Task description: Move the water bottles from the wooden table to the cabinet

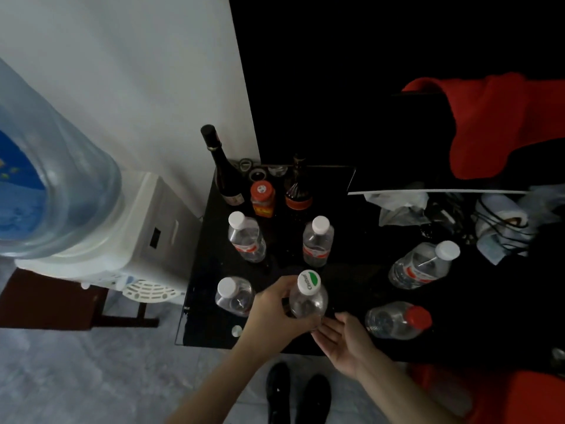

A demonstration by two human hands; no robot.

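Observation:
My left hand [276, 307] grips a clear water bottle [308, 296] with a white and green cap, standing upright near the front edge of the black cabinet top [201, 270]. My right hand [345, 339] is beside the bottle's base, palm up, fingers relaxed, fingertips close to it. Several other clear bottles stand on the cabinet: white-capped ones at the front left [234, 295], back left [246, 237] and centre [318, 241], one leaning at the right [423, 264], and a red-capped one [397, 319] lying tilted at the front right.
A dark wine bottle [221, 166], an orange-lidded jar [262, 198] and a brown bottle [298, 188] stand at the back. Crumpled bags and cables [458, 215] fill the right. A water dispenser [101, 215] stands left of the cabinet. Red cloth [501, 123] hangs upper right.

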